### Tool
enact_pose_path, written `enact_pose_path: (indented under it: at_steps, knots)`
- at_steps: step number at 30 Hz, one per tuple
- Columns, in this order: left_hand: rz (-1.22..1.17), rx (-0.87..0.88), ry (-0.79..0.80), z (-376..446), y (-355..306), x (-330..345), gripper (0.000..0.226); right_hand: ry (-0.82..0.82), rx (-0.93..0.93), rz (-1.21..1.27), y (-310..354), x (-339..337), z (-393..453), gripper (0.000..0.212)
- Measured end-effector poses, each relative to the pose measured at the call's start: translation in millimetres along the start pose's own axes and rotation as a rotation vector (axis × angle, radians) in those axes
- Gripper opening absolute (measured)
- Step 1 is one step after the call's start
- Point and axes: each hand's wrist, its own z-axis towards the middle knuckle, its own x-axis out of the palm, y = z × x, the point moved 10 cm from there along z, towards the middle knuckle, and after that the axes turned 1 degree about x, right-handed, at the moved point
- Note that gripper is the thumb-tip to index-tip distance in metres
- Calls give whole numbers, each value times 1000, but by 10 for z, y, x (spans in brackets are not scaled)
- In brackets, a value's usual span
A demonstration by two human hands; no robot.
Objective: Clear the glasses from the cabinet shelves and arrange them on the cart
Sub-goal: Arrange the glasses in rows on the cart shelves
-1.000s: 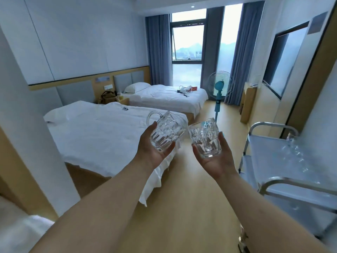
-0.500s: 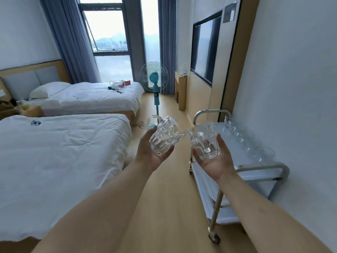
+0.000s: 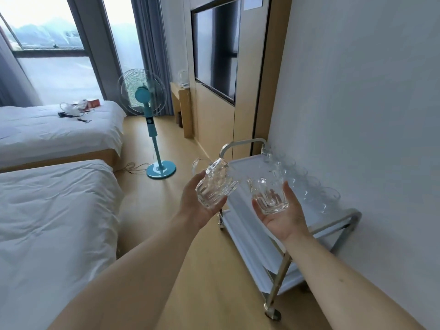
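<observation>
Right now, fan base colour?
Teal, same as the pole and motor housing of the standing fan; its base shows clearest in the head view.

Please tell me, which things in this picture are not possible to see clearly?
- Head view: glasses on the cart overlap, transparent; count unclear.
- Left hand grip: fingers hidden behind its glass mug.
- Cart lower shelf: partly hidden by right hand.
- Cabinet: outside the frame.
</observation>
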Motion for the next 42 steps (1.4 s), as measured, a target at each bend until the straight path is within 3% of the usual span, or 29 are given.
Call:
enact_pose_path:
  at_steps: [6,13,21,25,32,38,42]
  knots:
    - [74,-53,5,913,-260,-156,43,6,-15,31,-15,88,874,72]
    - [104,-63,-6,2001,-659,-266,33,24,40,68,-39,286,1960,52]
    - [97,-153,-9,3073,-805,-367,31,10,41,101,30,306,2901,66]
    - [144,-218,-54,3679,-782,-415,57,4,0,134,106,298,3359,77]
    - [276,-390,7,4824,-734,-317,70,-103,-199,241,306,70,4114,83]
    - [389,-498,73,5773,-740,-195,77,-384,-335,206,463,-184,4550,65]
    - [498,-555,105,6247,-642,-152,76,-408,-365,263,462,-265,4736,53]
